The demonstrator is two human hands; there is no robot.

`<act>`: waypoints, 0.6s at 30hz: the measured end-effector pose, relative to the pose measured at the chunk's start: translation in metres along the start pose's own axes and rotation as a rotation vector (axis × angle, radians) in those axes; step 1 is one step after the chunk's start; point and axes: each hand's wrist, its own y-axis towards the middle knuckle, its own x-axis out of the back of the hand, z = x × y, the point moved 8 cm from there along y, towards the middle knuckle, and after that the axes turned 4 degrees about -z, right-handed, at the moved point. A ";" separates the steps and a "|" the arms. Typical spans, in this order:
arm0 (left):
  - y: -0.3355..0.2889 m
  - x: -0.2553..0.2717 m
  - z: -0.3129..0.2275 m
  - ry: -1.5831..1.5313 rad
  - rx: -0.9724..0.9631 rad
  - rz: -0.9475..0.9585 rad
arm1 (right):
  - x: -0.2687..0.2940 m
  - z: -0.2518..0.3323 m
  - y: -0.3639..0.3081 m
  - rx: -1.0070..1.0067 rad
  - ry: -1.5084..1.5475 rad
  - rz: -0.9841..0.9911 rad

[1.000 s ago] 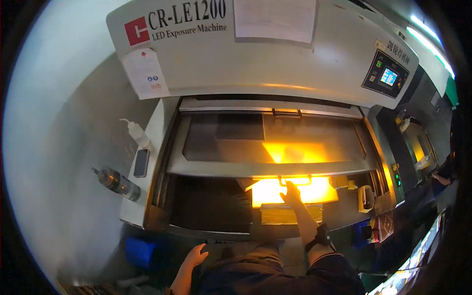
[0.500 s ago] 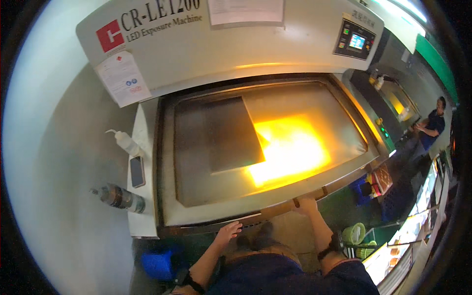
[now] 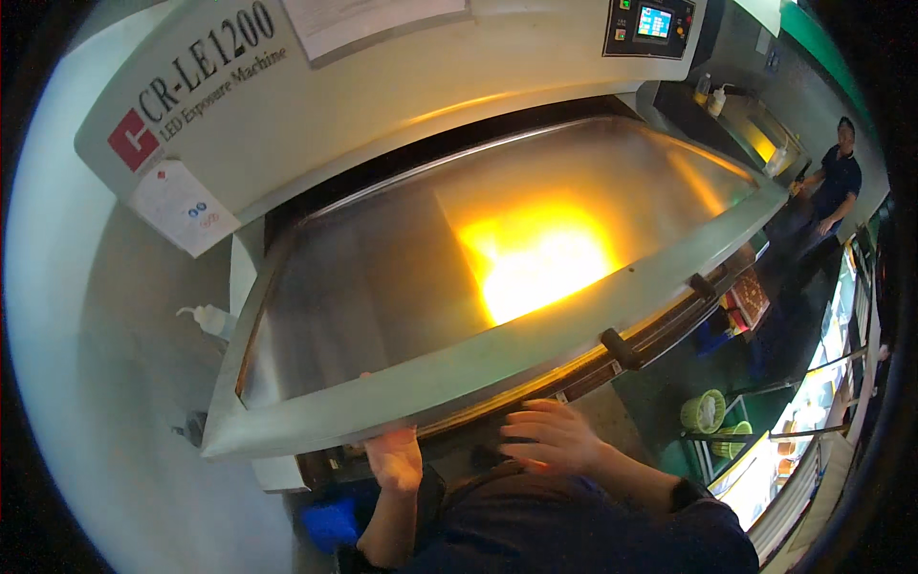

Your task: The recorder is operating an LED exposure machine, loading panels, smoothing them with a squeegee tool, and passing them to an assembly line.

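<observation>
The lid frame (image 3: 535, 337) of a large exposure machine stands tilted up at its front, a clear sheet stretched across it. Bright yellow-orange light (image 3: 545, 273) glows through the sheet, beside a dark rectangular panel (image 3: 373, 258). My left hand (image 3: 394, 457) is at the frame's front left edge, its fingers mostly hidden by the frame and one fingertip showing above it. My right hand (image 3: 553, 438) hangs just in front of the machine's front rail, fingers spread, nothing in it. Two black handles (image 3: 622, 349) stick out along the front, right of my right hand.
A white squeeze bottle (image 3: 212, 320) stands left of the machine, partly behind the lid. The control panel (image 3: 650, 24) is at upper right. Another person (image 3: 837, 182) stands at far right. Green baskets (image 3: 705, 411) and a blue bin (image 3: 332, 524) are low down.
The lid has risen at its front, from lying flat to tilted. My left hand has come up to its edge. My right hand has left the front rail and moved left. My view has turned.
</observation>
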 end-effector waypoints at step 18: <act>0.111 -0.058 -0.071 -0.079 -0.235 0.238 | -0.145 -0.412 -0.139 -0.888 -0.097 -0.456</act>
